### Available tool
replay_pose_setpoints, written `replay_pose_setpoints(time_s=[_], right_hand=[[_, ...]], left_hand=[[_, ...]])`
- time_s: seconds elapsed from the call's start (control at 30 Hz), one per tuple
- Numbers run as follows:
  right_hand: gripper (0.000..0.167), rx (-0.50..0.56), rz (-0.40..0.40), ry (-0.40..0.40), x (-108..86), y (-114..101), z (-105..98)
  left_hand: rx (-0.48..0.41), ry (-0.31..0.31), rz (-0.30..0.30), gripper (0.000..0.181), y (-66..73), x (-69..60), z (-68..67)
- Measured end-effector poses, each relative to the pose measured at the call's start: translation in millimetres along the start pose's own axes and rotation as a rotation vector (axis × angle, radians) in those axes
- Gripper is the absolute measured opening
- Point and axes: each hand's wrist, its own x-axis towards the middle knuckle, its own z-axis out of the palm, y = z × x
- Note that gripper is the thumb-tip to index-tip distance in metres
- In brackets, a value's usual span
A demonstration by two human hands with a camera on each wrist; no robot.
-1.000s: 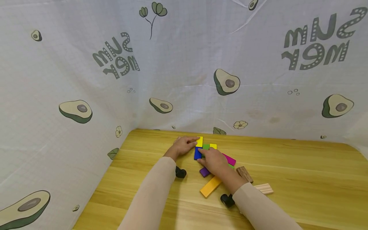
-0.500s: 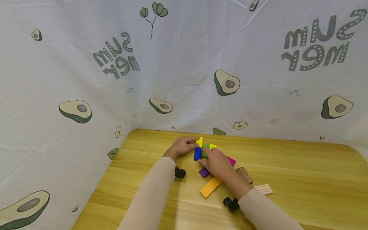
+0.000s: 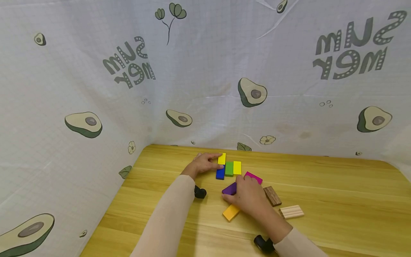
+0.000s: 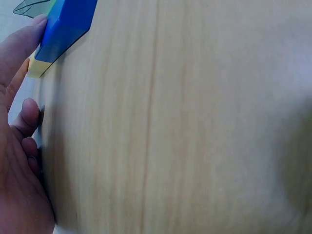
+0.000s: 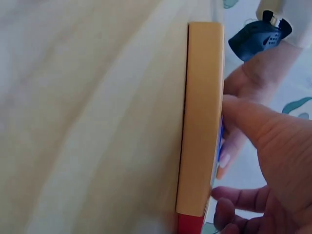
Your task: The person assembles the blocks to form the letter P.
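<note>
My left hand [image 3: 203, 163] rests at the back of the table, index finger on a yellow block [image 3: 222, 158] and thumb touching the blue block [image 3: 220, 172] in front of it. The blue block shows large in the left wrist view. A green block [image 3: 229, 169] and another yellow block [image 3: 237, 167] lie side by side to their right. Over the loose pile, my right hand [image 3: 252, 196] spreads thumb and fingers around a purple block [image 3: 229, 189]; contact is unclear. An orange block [image 3: 231, 212] lies partly under that hand, a magenta block [image 3: 254, 177] just beyond it.
To the right lie a dark brown wooden block [image 3: 272, 196] and a pale ridged wooden block [image 3: 291, 212]. A red block end [image 5: 190, 224] shows beside the orange one in the right wrist view. A printed white curtain [image 3: 205, 71] hangs behind the wooden table [image 3: 337, 200].
My right hand has left the blue and green blocks and moved toward me, over the purple block. The second yellow block is now uncovered. My left hand has stayed in place.
</note>
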Motion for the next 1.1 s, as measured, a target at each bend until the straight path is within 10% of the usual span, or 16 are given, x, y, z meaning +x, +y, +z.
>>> replay_pose_setpoints(time_s=[0.53,1.1], right_hand=[[0.068,0.044,-0.036,-0.024,-2.1,3,7],[0.064,0.047,-0.256,-0.034,10.7,-10,7]], left_hand=[[0.023,-0.008,0.006,0.063,0.6,0.4,-2.0],[0.043,-0.005,0.032,0.063,-0.2,-0.1,-3.2]])
